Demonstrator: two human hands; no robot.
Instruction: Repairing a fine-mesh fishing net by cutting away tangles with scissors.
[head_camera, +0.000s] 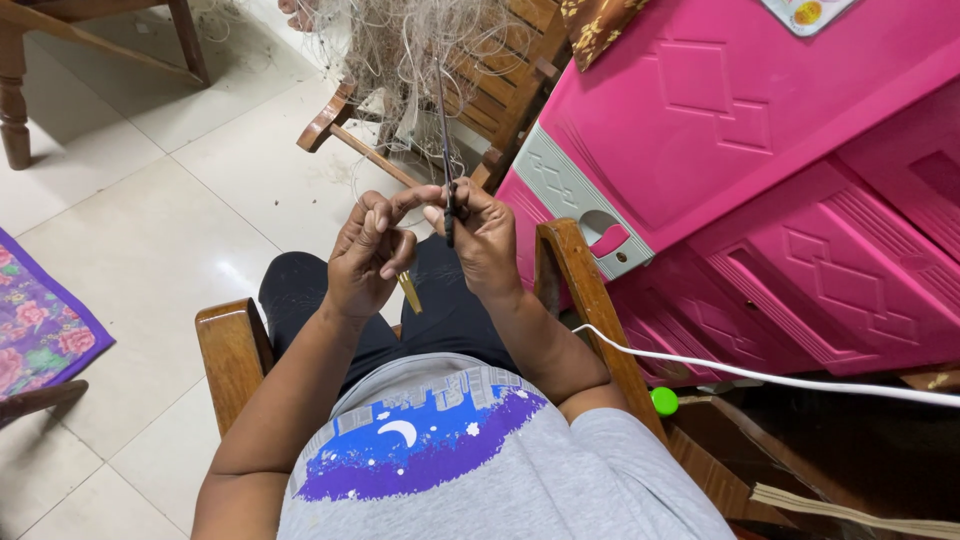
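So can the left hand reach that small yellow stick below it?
Probably yes. The yellow stick hangs just under the left hand, seemingly already gripped there, with nothing between them. The right hand holds a dark tool.

Fishing net (410, 45) is running off the top edge; its upper extent is not showing, and its fine threads are too thin to trace singly. Another person's hand (298, 12) is being cut by the top edge, only fingertips showing. Left hand (365, 260) is curling over a yellowish tool (410, 292), hiding most of it. Right hand (485, 240) is covering the lower part of a dark thin rod (447, 150); its kind is not resolving. White cable (760, 378) is leaving the right edge. Pink cabinet (760, 180) is being cropped top and right. Wooden table (20, 90) is only partly showing at top left.
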